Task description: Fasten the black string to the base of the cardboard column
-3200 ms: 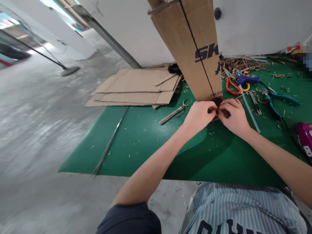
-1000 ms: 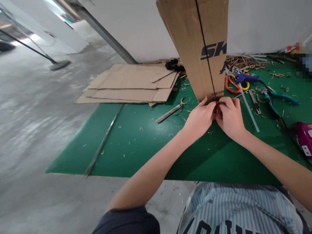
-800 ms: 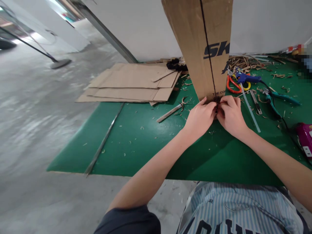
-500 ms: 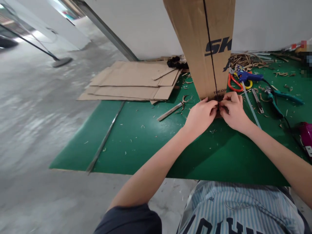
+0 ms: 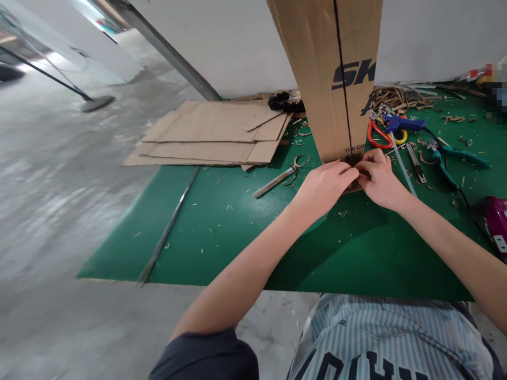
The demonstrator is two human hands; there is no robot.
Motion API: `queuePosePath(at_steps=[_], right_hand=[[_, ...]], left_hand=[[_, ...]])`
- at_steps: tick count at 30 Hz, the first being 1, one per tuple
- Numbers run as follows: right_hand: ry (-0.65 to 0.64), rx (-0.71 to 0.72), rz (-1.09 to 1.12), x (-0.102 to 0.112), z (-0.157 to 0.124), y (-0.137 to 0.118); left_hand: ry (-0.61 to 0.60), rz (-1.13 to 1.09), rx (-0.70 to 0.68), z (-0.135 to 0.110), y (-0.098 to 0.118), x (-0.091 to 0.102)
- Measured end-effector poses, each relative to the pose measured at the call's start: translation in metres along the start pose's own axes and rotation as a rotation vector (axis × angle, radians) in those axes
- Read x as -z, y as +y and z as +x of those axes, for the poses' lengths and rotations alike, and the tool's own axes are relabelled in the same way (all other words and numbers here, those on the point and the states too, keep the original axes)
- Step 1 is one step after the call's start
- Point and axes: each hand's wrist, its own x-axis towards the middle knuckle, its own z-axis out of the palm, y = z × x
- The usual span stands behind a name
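Note:
A tall cardboard piece (image 5: 317, 79) with dark printed letters stands upright on the green mat (image 5: 237, 232). A black string (image 5: 341, 79) runs down its front face to the bottom edge. My left hand (image 5: 325, 186) and my right hand (image 5: 379, 177) meet at that bottom edge, fingers pinched together on the string's lower end. The fingertips hide the exact spot where the string ends.
Flat cardboard sheets (image 5: 214, 132) lie at the mat's far left. A utility knife (image 5: 275, 182) lies left of my hands. Red-handled scissors (image 5: 376, 138), a blue glue gun (image 5: 400, 125), green pliers (image 5: 455, 158) and a magenta device (image 5: 495, 221) are to the right. Cardboard scraps (image 5: 396, 97) are piled behind.
Both hands stayed pinched at the bottom of the cardboard, shifting slightly; my left fingers now reach over further toward the right hand. The view moved a little.

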Motion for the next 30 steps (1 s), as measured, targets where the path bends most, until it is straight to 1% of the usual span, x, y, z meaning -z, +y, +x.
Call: queuePosePath(at_steps=[3,7,15,19,22,26,30], right_hand=[[-0.001,-0.013,0.017,0.0,0.002,0.0],[0.007,-0.056,0.046,0.0,0.004,-0.001],[-0.025,-0.083,0.028,-0.001,0.006,-0.005],[-0.02,-0.101,0.03,-0.002,0.006,-0.006],[-0.031,-0.11,0.025,-0.001,0.005,-0.008],[-0.02,-0.117,-0.011,0.001,-0.001,-0.013],[0.035,-0.088,0.068,0.003,-0.005,-0.016]], left_hand=[[-0.007,0.104,-0.07,0.0,0.0,0.005],[0.065,0.193,-0.147,-0.001,0.001,0.004],[0.161,0.285,-0.214,-0.007,0.0,-0.002],[0.191,0.294,-0.192,-0.007,0.003,-0.009],[0.24,0.278,-0.165,-0.005,0.004,-0.015],[0.267,0.193,-0.114,-0.005,0.0,-0.019],[0.251,0.076,-0.039,-0.006,-0.003,-0.019]])
